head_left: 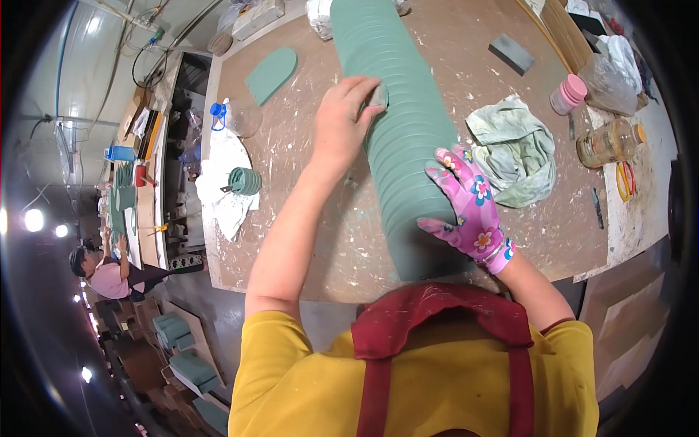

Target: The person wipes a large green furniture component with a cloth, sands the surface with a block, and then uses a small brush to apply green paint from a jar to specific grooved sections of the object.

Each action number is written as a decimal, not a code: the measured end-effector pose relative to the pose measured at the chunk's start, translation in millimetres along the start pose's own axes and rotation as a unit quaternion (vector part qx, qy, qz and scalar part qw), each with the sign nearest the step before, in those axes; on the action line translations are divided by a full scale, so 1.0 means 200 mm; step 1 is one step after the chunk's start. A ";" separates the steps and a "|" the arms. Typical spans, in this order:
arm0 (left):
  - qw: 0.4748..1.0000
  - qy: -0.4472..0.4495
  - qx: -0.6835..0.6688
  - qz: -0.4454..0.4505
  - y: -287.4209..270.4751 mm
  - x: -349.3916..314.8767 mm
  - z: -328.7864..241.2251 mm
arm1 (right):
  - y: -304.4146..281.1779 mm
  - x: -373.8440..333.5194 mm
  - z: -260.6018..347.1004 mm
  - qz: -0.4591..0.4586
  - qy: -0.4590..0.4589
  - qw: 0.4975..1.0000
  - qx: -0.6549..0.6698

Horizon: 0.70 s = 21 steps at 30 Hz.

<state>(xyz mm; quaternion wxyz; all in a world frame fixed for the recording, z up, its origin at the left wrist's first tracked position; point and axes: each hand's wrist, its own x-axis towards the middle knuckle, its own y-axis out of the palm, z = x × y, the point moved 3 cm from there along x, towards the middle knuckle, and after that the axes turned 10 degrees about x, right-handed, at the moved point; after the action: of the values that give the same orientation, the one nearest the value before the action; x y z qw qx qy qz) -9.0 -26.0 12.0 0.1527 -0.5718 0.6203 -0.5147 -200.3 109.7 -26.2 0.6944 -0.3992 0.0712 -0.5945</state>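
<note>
A long green column [397, 124] with curved ridges along it lies on the brown work table, running from near my body to the far edge. My bare left hand [348, 113] pinches a small grey-green pad [379, 96] against the column's left side. The pad's exact kind is too small to make out. My right hand [470, 204], in a pink flowered glove, lies on the near right part of the column with its fingers spread. White wrapped supports [320, 18] show beside the far end.
Right on the table [328, 255] are a crumpled cloth [513, 149], a dark grey block [512, 54], a pink bottle [568, 95], a jar [608, 143] and yellow-handled scissors [625, 180]. Leftward lie a green rounded slab [272, 75] and a white cloth [222, 182]. A person [109, 277] works far left.
</note>
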 end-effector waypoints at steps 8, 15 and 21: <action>0.970 0.150 0.167 0.091 -0.08 -0.12 0.07 | -0.04 0.00 -0.01 -0.027 -0.011 0.999 0.024; 0.999 0.041 0.009 0.030 -0.11 -0.05 0.03 | -0.03 0.01 -0.01 -0.028 -0.016 0.998 0.046; 0.950 0.212 0.193 0.125 -0.12 -0.14 0.10 | -0.04 0.00 -0.01 -0.032 -0.009 0.999 0.040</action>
<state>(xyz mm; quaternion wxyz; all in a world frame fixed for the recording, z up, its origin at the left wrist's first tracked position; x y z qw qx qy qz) 27.7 -6.2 12.4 0.1885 -0.3270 0.5942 -0.7103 -207.7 108.6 -21.4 0.6907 -0.3789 0.0283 -0.6153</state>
